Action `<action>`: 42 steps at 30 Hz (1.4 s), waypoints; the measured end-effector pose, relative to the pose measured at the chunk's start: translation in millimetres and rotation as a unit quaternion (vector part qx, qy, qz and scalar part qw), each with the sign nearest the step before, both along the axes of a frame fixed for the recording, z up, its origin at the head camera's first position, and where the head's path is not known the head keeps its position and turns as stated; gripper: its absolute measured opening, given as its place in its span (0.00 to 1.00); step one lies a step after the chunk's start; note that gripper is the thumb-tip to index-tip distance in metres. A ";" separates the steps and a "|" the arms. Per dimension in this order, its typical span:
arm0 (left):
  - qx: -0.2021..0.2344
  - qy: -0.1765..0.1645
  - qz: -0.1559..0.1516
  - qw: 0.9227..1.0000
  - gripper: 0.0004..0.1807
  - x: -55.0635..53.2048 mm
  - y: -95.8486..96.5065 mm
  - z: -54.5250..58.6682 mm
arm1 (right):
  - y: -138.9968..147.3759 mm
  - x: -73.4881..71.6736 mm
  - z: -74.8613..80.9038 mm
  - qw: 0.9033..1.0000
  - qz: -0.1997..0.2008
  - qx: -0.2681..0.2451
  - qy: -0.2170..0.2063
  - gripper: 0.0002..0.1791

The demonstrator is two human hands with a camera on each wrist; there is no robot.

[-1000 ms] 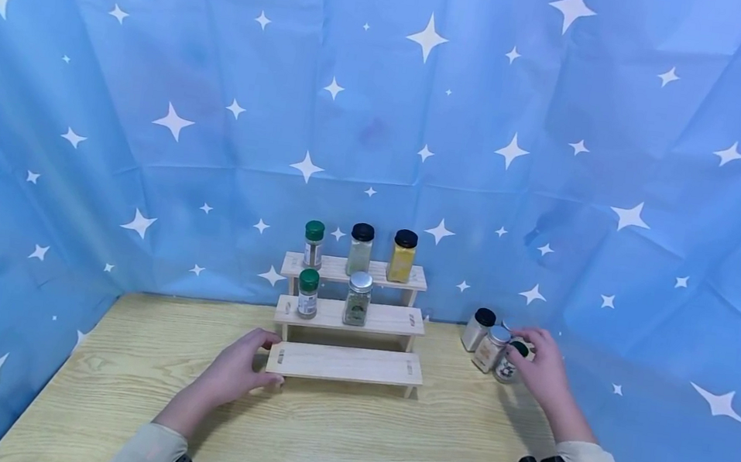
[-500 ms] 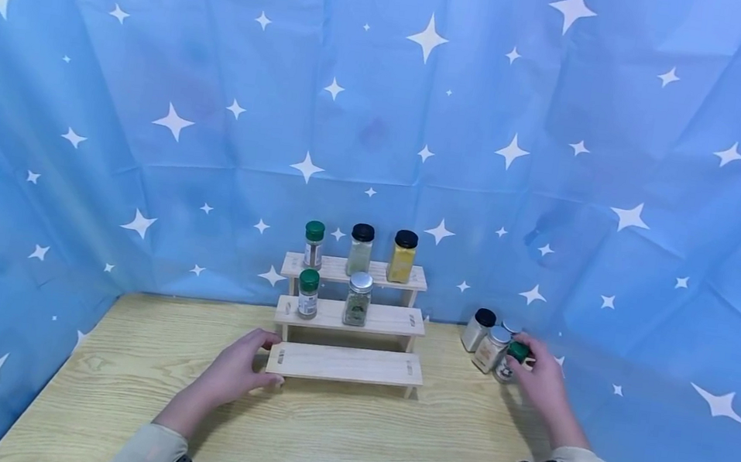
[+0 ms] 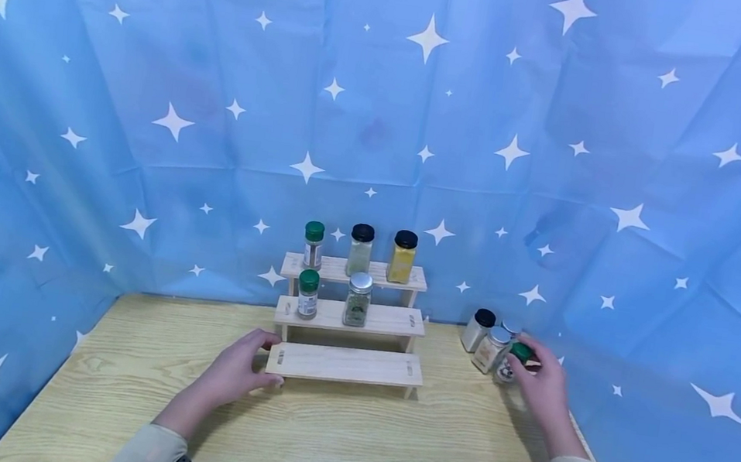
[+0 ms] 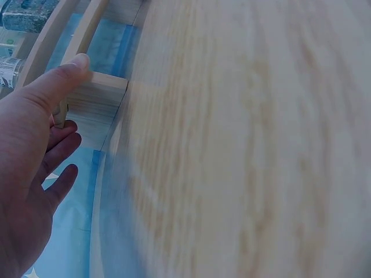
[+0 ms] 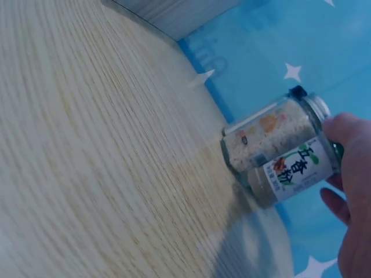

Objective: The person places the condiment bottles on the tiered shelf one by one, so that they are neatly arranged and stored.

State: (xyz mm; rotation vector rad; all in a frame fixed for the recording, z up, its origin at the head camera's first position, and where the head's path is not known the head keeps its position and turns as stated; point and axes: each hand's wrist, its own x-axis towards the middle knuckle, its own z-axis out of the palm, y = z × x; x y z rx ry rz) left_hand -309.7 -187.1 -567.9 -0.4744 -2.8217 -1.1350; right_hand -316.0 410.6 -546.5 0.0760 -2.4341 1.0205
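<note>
My right hand (image 3: 543,385) holds a green-capped spice jar (image 3: 521,351) by its cap at the right of the table. In the right wrist view that jar (image 5: 294,169) shows a white label with dark characters, and its cap is mostly hidden by the hand. Right beside it stands a silver-lidded jar (image 3: 490,351) of pale grains. My left hand (image 3: 238,368) grips the left end of the lowest step of a three-tier wooden rack (image 3: 346,366). The left wrist view shows the thumb (image 4: 68,70) on the step's front edge and fingers behind it.
A black-lidded jar (image 3: 477,331) and a partly hidden silver lid (image 3: 511,327) are by the held jar. Two jars, one green-capped (image 3: 308,295) and one silver-lidded (image 3: 357,301), stand on the middle step; three more are on top. A blue star-patterned curtain (image 3: 387,108) hangs behind.
My right hand has come down slightly onto the green cap and its fingers have settled round it. The left hand and the rack have not moved.
</note>
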 end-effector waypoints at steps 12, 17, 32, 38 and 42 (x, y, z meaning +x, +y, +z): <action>-0.006 0.001 0.002 1.000 0.40 -0.8 0.7 -0.6 | -32.9 11.7 13.4 0.999 0.032 -0.022 0.035 0.23; -0.006 0.002 0.004 1.000 0.40 -0.1 0.7 -0.4 | -51.2 7.5 22.3 0.997 0.052 -0.036 0.042 0.23; -0.004 0.008 0.001 1.000 0.39 -0.3 0.1 -1.7 | -104.3 -13.7 61.6 0.989 0.114 -0.066 0.064 0.21; -0.001 0.004 0.000 1.000 0.40 -0.2 -0.3 -1.3 | -125.1 -24.7 76.8 0.987 0.133 -0.043 0.080 0.22; 0.001 0.001 -0.002 1.000 0.40 -0.6 -0.2 0.0 | -138.0 -30.4 86.6 0.983 0.151 -0.044 0.091 0.21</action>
